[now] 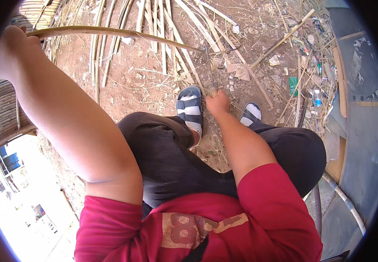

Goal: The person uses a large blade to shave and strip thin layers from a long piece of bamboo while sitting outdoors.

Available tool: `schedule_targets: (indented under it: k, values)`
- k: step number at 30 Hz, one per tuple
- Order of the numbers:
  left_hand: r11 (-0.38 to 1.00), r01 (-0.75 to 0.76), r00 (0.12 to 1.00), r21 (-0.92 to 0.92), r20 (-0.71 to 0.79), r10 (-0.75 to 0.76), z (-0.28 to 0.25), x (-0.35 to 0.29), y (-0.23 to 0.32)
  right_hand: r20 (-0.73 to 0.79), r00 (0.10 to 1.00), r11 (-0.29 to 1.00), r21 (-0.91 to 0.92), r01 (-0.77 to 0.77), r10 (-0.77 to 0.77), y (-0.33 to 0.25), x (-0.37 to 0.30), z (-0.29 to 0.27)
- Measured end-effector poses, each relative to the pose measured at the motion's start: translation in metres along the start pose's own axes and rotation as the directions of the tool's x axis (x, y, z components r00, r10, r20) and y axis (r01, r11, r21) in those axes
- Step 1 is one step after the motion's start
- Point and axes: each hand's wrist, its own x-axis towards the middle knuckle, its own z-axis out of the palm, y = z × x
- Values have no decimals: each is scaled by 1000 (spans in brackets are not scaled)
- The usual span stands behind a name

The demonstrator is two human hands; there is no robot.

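My left hand is raised at the far left, its fingers closed round one end of a long bamboo strip. From there the strip runs to the right across the view, bowing slightly. Its far end meets a thin dark tool, which looks like a narrow blade seen edge-on. Low between my feet, my right hand is closed round the lower end of that tool. The fingers hide most of its handle. Whether the blade is cutting into the strip or only touching it, I cannot tell.
Several split bamboo strips lie fanned on the dirt ahead. My sandalled feet stand close to the tool. Litter and a green scrap lie to the right, beside a grey panel. Woven bamboo stands at the left.
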Motion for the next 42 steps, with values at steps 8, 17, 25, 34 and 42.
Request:
schedule_targets:
  k: [8, 17, 25, 34, 42]
  values:
    - [952, 213, 976, -219, 1, -218, -1, 7, 13, -143, 886, 786, 416, 457, -440, -134, -35, -43]
    - [592, 400, 817, -700, -21, -576, -17, -15, 66, -123, 697, 587, 449, 674, -707, -185, -82, -69]
    - [600, 367, 847, -711, -10, -531, -22, -24, 74, -34, 758, 710, 325, 625, -652, -187, -86, -72]
    - [597, 342, 862, -726, -11, -507, -28, -23, 88, 31, 886, 873, 189, 449, -463, -160, -60, -62]
    - [617, 309, 887, -724, -14, -461, -29, -27, 103, 39, 960, 930, 263, 257, -276, -130, -45, -36]
